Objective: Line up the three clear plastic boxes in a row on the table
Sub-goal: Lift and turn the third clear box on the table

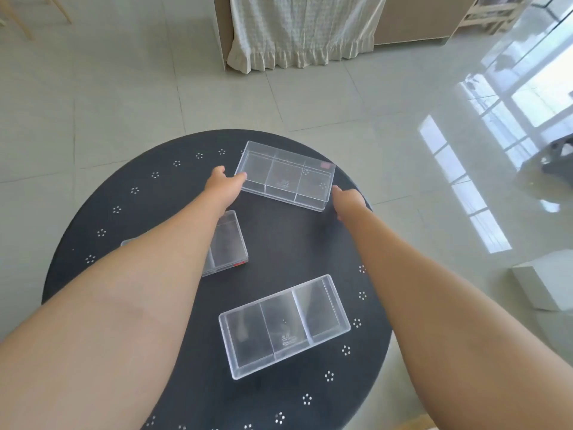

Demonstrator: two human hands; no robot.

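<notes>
Three clear plastic boxes with inner dividers lie on a round black table (273,240). The far box (285,175) sits near the table's back edge, turned at a slant. My left hand (224,184) touches its left end and my right hand (347,200) touches its right end, so both hands hold it between them. A second box (228,246) lies at middle left, largely hidden under my left forearm. The near box (283,325) rests in front, tilted up to the right, with nothing touching it.
The table has small white dot clusters around its rim and stands on a glossy tiled floor. A cream ruffled cloth (304,29) hangs over furniture at the back. A white block (545,283) sits on the floor to the right.
</notes>
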